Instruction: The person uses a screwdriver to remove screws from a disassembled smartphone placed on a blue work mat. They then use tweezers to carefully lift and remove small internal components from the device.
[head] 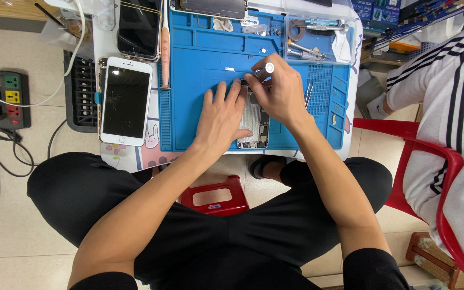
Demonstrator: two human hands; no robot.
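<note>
Below us, nearest the camera, we see our own legs in black trousers, and between them a small red stool point(214, 197) on the tiled floor. Our two bare forearms reach up from there to a blue work mat point(200, 123) on a low table. On the mat lies an opened phone point(254, 124), its insides showing. Our left hand point(222, 118) lies flat with fingers spread, pressing on the phone's left edge and grasping nothing. Our right hand point(277, 91) is curled over the phone's upper end, pinching a silver screwdriver point(265, 69) that stands nearly upright, tip down at the phone. Just left of the mat rests a white phone point(125, 102) with a cracked dark screen, and beyond it a second dark phone point(139, 28). Farther left on the floor sits a power strip point(9, 100) with a white cable. At the mat's far right corner is a clear tray point(320, 37) of small tools. To our right, another person in white striped clothing sits on a red chair point(447, 215).
</note>
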